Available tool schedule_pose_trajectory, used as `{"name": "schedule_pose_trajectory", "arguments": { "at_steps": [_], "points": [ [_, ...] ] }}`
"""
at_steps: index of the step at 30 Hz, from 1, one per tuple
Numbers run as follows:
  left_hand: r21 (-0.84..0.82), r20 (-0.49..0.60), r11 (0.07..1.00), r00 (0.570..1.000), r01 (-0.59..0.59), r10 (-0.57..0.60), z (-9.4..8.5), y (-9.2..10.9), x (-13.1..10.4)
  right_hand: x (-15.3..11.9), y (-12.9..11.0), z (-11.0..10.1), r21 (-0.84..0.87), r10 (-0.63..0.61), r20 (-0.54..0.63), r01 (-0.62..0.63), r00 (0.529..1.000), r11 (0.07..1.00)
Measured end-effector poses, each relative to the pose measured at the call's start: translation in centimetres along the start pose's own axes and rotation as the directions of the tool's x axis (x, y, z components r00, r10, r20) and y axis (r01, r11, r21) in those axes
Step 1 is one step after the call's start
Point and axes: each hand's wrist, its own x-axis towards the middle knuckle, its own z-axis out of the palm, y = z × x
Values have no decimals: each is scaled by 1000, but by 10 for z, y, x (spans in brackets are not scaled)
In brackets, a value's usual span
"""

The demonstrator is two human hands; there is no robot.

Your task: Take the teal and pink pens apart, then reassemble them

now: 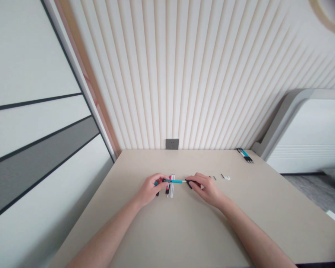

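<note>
My left hand [152, 189] is closed, its fingertips pinching the dark end of a blue and black pen barrel [176, 181]. The barrel lies level and points right, with a thin pale tip at its right end. My right hand [208, 189] is closed on a small black pen part [188, 181] at that tip; whether the two touch, I cannot tell. Beneath the barrel are thin white refills [172, 191] and red and black pen pieces [168, 190]. More coloured pieces are partly hidden by my left fingers, and a dark piece lies under my right fingers.
Small springs or dark bits [214, 178] and a small white piece [226, 178] lie right of my right hand. Several blue, white and black pens [245, 155] rest at the table's [167, 230] far right corner. A socket [172, 144] is on the ribbed wall behind.
</note>
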Motion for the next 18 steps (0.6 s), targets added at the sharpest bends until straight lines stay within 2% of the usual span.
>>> {"name": "schedule_pose_trajectory", "arguments": {
  "at_steps": [4, 9, 14, 18],
  "points": [
    [109, 15, 993, 999, -44, 43, -2, 3, 0, 0, 2, -2, -33, -11, -23, 11, 1000, 999],
    [216, -62, 968, 987, -131, 148, -4, 2, 1, -1, 2, -1, -30, 16, -35, -17, 999, 999],
    [227, -88, 965, 984, -129, 152, -5, 0, 1, 0, -1, 0, -18, 30, 24, -29, 999, 999],
    [237, -66, 962, 986, -136, 156, -6, 2, 1, 1, 0, 0, -16, 39, 76, -38, 996, 999]
  ]
}}
